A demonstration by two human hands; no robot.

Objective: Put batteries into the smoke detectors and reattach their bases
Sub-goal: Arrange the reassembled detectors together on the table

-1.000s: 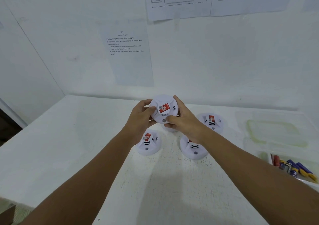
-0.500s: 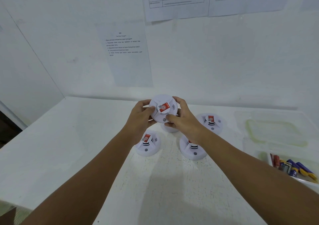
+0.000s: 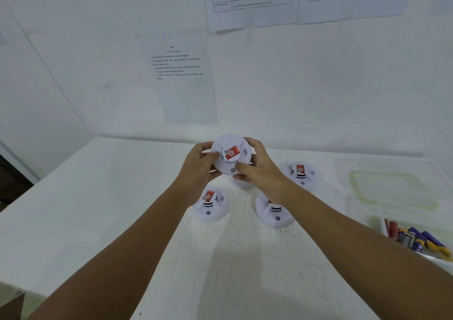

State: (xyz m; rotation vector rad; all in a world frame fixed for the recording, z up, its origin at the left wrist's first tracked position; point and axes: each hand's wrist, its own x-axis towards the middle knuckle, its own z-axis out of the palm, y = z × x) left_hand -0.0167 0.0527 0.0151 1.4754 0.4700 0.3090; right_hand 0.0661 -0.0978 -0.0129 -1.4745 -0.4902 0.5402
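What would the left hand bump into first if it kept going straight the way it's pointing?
The left hand points forward and rightward, and its fingers already grip the held smoke detector, so that comes first. Beyond it is probably the right hand, though depth is unclear.

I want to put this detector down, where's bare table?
Free: the table's left side, left of the near-left detector, and the near strip between the forearms. Crowded: among the resting detectors, and right by the lid and batteries.

2 bare forearms enter from the lower edge, no sleeves visible up to the frame border. Left hand [image 3: 198,165] and right hand [image 3: 262,170]: no gloves, rings, watch or wristband visible. Nails short, unpainted where seen.
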